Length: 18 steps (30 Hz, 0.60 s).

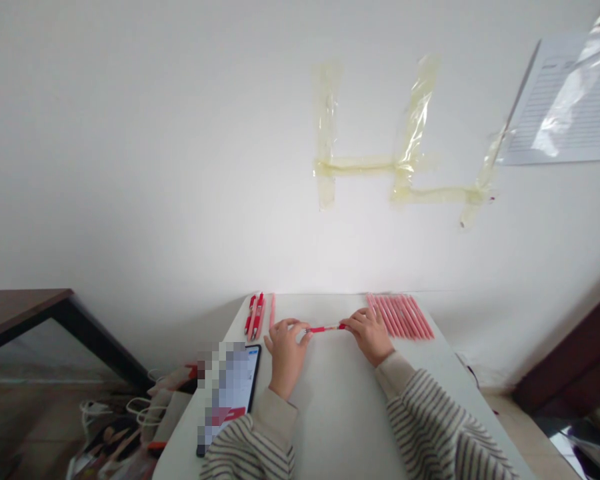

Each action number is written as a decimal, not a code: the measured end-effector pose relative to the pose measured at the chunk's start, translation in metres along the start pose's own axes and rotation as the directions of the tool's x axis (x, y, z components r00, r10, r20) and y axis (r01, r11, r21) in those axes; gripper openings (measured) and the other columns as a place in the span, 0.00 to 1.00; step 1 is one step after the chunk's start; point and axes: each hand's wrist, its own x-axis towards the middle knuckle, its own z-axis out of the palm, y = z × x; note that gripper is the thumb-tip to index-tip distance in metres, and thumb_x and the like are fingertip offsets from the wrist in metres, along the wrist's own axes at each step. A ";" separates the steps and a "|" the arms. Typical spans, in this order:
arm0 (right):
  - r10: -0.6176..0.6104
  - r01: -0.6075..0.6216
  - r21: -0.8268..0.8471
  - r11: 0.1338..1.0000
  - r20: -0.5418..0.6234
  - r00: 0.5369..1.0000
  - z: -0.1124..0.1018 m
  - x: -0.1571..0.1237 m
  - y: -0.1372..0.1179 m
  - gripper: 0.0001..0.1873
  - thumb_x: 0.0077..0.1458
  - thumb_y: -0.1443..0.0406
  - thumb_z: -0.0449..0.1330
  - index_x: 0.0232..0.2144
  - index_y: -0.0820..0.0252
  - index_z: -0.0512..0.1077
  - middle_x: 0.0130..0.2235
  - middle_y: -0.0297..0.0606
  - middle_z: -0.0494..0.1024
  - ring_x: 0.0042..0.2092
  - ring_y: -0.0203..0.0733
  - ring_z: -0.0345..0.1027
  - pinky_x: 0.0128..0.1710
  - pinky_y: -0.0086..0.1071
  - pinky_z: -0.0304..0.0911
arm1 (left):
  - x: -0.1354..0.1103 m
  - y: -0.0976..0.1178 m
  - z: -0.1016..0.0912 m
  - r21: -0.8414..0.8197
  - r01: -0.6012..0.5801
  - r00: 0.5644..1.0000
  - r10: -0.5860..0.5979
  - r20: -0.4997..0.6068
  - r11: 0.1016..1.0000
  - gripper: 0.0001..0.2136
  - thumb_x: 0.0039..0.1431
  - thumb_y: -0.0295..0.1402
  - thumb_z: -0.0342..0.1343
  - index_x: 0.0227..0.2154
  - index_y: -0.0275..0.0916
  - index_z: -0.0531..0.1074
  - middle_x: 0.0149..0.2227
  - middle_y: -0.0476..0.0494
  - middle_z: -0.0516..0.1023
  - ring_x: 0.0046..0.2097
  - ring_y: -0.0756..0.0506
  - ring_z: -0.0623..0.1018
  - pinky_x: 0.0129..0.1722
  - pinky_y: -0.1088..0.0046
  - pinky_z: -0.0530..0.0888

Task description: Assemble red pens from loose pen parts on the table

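Note:
A red and white pen (325,329) is stretched level between my two hands, just above the white table (340,413). My left hand (287,350) pinches its left end between thumb and fingertips. On the other end, the fingers of my right hand (370,333) are closed around the red tip. Right of my right hand lies a row of several pink pens (403,317), side by side. Beyond my left hand are a few red pens (255,315) and pink ones, with one slim pink piece (273,310) lying apart.
A phone (235,393) with its screen lit lies at the table's left edge. The white wall (180,167) rises behind the table, with yellowed tape (363,165) and a paper sheet (565,113) on it. Cables and clutter (125,427) fill the floor at left.

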 end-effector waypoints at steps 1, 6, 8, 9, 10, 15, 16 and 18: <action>-0.001 0.001 0.015 1.000 0.003 1.000 0.001 0.000 0.001 0.12 0.66 0.61 0.56 0.47 0.42 0.77 0.44 0.35 0.82 0.53 0.49 0.66 0.63 0.59 0.47 | 0.000 0.000 0.000 -0.005 0.001 1.000 -0.001 -0.001 1.000 0.09 0.57 0.33 0.60 0.39 0.52 0.81 0.51 0.46 0.75 0.58 0.37 0.66 0.59 0.48 0.59; -0.002 0.002 0.067 0.998 0.008 1.000 0.005 -0.002 0.004 0.13 0.67 0.61 0.54 0.48 0.44 0.77 0.45 0.36 0.82 0.53 0.49 0.66 0.63 0.59 0.48 | -0.001 0.000 0.000 0.001 0.012 1.000 -0.012 -0.013 1.000 0.09 0.58 0.34 0.60 0.39 0.52 0.80 0.51 0.46 0.76 0.58 0.36 0.66 0.60 0.42 0.55; -0.013 0.012 0.092 0.996 0.012 1.000 0.005 -0.002 0.004 0.13 0.66 0.60 0.56 0.49 0.45 0.76 0.45 0.37 0.82 0.53 0.49 0.66 0.61 0.57 0.51 | -0.001 0.000 0.000 0.007 0.018 1.000 -0.018 -0.024 1.000 0.09 0.58 0.34 0.60 0.40 0.52 0.80 0.51 0.45 0.76 0.58 0.36 0.66 0.61 0.40 0.54; -0.016 0.014 0.100 0.995 0.015 1.000 0.005 -0.002 0.004 0.13 0.66 0.60 0.57 0.50 0.45 0.76 0.45 0.37 0.82 0.53 0.49 0.66 0.61 0.56 0.52 | -0.002 0.000 -0.001 0.008 0.020 0.999 -0.020 -0.026 1.000 0.09 0.58 0.34 0.60 0.40 0.51 0.80 0.51 0.45 0.76 0.58 0.36 0.66 0.61 0.39 0.53; -0.013 0.011 0.105 0.994 0.017 1.000 0.005 -0.002 0.004 0.12 0.65 0.60 0.57 0.49 0.46 0.76 0.46 0.37 0.82 0.53 0.49 0.67 0.60 0.55 0.54 | -0.002 0.000 -0.001 0.009 0.021 1.000 -0.020 -0.024 1.000 0.09 0.58 0.34 0.59 0.40 0.51 0.80 0.51 0.45 0.76 0.58 0.35 0.66 0.61 0.39 0.53; -0.004 0.001 0.116 0.993 0.022 1.000 0.000 -0.001 0.003 0.09 0.65 0.61 0.58 0.44 0.46 0.77 0.44 0.35 0.81 0.53 0.48 0.66 0.57 0.49 0.57 | -0.002 0.002 -0.002 0.004 0.028 1.000 -0.028 0.000 1.000 0.09 0.58 0.33 0.59 0.39 0.51 0.81 0.51 0.45 0.76 0.58 0.35 0.66 0.61 0.38 0.54; -0.008 0.005 0.115 0.993 0.023 1.000 0.000 -0.001 0.003 0.08 0.65 0.61 0.58 0.43 0.46 0.77 0.43 0.34 0.81 0.52 0.47 0.66 0.57 0.48 0.57 | -0.002 0.002 -0.002 0.004 0.031 0.999 -0.031 0.003 0.999 0.09 0.57 0.33 0.59 0.39 0.51 0.81 0.51 0.45 0.75 0.58 0.35 0.66 0.61 0.37 0.54; -0.003 0.001 0.107 0.994 0.018 1.000 0.000 0.000 0.002 0.09 0.65 0.60 0.57 0.43 0.46 0.78 0.42 0.35 0.80 0.51 0.47 0.66 0.56 0.47 0.57 | -0.002 0.003 -0.002 0.006 0.035 0.999 -0.035 0.004 0.999 0.09 0.57 0.33 0.60 0.39 0.52 0.81 0.51 0.45 0.75 0.59 0.35 0.66 0.61 0.37 0.54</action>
